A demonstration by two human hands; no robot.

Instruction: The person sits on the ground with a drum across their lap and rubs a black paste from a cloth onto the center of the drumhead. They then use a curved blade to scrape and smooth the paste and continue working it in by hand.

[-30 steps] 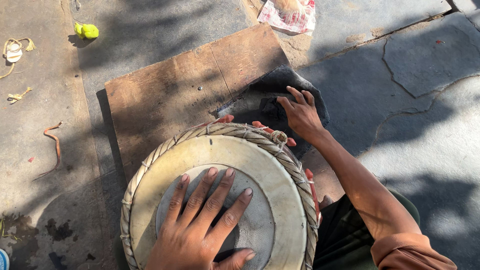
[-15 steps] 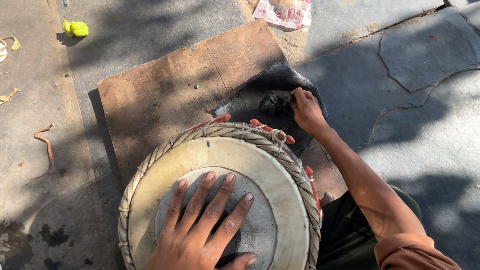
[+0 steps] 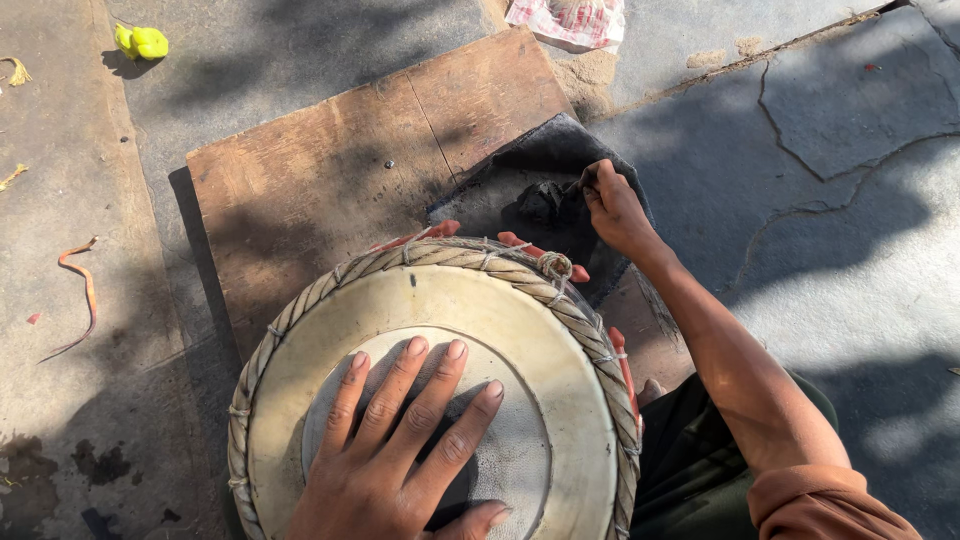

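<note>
Head view: right hand (image 3: 615, 210), open a second ago, now pinching black paste lump (image 3: 548, 200); left hand (image 3: 400, 450) staying spread flat on drumhead (image 3: 500, 310), gripping nothing.

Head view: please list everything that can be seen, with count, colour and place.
drum: one, cream skin with braided rope rim, bottom centre.
board: one, brown wood, lying flat behind the drum.
dark cloth: one, black-grey, on the board's right end.
black lump: one, on the dark cloth.
printed packet: one, red and white, top edge.
yellow object: one, on the ground, top left.
orange strip: one, curled on the ground, left.
left hand: flat on the drum skin, fingers spread.
right hand: fingers closed on the black lump.
</note>
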